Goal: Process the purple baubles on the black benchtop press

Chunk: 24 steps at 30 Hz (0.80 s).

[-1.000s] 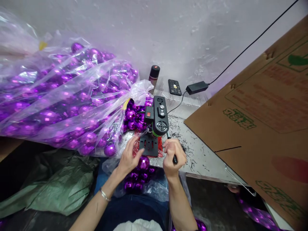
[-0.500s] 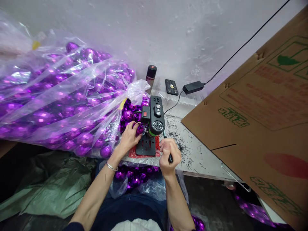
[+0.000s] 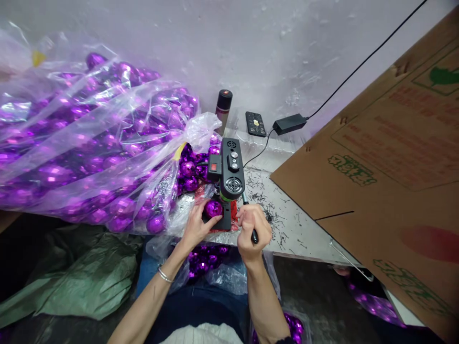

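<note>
A small black machine (image 3: pixel 233 165) with a red switch stands on the white table. In front of it, over the black base plate (image 3: pixel 225 220), my left hand (image 3: pixel 198 223) holds a shiny purple ball (image 3: pixel 214 209) between thumb and fingers. My right hand (image 3: pixel 254 231) is wrapped round the black-gripped lever (image 3: pixel 255 236) at the machine's right side. More purple balls (image 3: pixel 188 168) lie at the open mouth of a large clear plastic bag (image 3: pixel 107 143), which is full of them.
A dark bottle (image 3: pixel 224 107), a phone (image 3: pixel 255 123) and a black power adapter (image 3: pixel 289 123) sit behind the machine. Black bits (image 3: pixel 267 210) litter the table (image 3: pixel 299 234). A big cardboard box (image 3: pixel 380 191) leans in from the right.
My left hand has moved right and toward me from beside the loose balls, bringing one purple ball in front of the machine. My right hand stays on the lever.
</note>
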Motion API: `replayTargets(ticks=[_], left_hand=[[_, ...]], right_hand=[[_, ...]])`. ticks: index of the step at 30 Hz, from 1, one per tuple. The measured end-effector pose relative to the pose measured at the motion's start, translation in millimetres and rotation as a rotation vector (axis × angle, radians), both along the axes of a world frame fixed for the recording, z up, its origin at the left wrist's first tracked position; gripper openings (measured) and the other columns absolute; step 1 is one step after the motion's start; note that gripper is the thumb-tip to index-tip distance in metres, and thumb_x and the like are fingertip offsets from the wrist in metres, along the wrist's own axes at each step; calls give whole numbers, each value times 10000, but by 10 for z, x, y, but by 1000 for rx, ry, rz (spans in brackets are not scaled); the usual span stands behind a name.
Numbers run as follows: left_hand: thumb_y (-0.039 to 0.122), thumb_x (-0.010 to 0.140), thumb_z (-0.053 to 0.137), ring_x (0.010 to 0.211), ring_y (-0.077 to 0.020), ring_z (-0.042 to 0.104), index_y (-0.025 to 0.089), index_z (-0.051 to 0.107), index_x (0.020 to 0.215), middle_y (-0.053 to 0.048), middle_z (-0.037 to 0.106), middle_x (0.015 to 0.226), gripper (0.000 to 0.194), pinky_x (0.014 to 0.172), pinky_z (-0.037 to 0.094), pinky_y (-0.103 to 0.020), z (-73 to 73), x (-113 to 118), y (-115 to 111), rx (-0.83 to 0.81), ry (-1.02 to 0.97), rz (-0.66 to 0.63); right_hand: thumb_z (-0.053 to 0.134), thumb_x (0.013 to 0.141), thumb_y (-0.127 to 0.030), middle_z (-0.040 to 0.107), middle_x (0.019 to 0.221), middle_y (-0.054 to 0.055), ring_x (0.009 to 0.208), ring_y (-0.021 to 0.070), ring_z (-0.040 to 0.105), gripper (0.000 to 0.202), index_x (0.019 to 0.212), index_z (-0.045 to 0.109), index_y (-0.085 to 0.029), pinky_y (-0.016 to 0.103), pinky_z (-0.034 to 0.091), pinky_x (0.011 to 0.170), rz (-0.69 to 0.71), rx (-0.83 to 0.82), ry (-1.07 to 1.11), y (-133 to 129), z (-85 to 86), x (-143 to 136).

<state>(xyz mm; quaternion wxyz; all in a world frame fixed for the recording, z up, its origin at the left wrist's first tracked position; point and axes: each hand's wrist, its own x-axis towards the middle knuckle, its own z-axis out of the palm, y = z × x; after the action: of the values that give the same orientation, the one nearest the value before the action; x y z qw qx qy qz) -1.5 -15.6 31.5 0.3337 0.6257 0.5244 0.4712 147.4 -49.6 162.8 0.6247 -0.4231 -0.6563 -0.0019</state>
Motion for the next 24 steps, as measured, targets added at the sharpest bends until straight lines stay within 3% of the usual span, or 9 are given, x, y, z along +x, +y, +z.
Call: replayTargets(ticks=[3,8,13,18,24], left_hand=[[563,908,815,1318,-362,682,227,643,1410,-156,751,1344,628,1137,527,-552,-136,-1,26,138,179,3],[532,924,812,1363,-368,667,238,632,1438,-161,736,1404,619,1164,501,-557,-234,-60,108,188,256,-43],[552,935,784,1374,-349,673,230,631,1460,-160,726,1437,635,1173,528,-537,-224,-125,62,102,96,-28],[609,1033,593,1284,-271,734,203,575,1530,-132,752,1397,642,1121,591,-427,-176,-178,-5,-100,-207,38],[624,1034,585,1378,-295,670,215,651,1446,-129,732,1425,585,1177,547,-460,-179,-70,38,-87,-126,57]], right_hand=[[472,1023,-80,586,691,-16,659,138,603,319,748,537,-228,293,463,612,4,-10,-3,-10,8,1],[466,1025,-83,569,660,-20,645,145,604,333,735,535,-232,295,459,596,-13,-9,3,-15,-4,-12],[463,1034,-86,548,650,-30,649,136,608,336,736,511,-234,283,457,598,-3,-14,0,-21,-2,-8],[468,1040,-107,557,659,-22,641,141,592,341,729,531,-231,300,447,597,-13,-47,40,-18,100,-28],[468,1069,-148,541,669,-17,641,125,568,365,716,512,-228,293,450,610,-19,-111,78,6,261,-55]])
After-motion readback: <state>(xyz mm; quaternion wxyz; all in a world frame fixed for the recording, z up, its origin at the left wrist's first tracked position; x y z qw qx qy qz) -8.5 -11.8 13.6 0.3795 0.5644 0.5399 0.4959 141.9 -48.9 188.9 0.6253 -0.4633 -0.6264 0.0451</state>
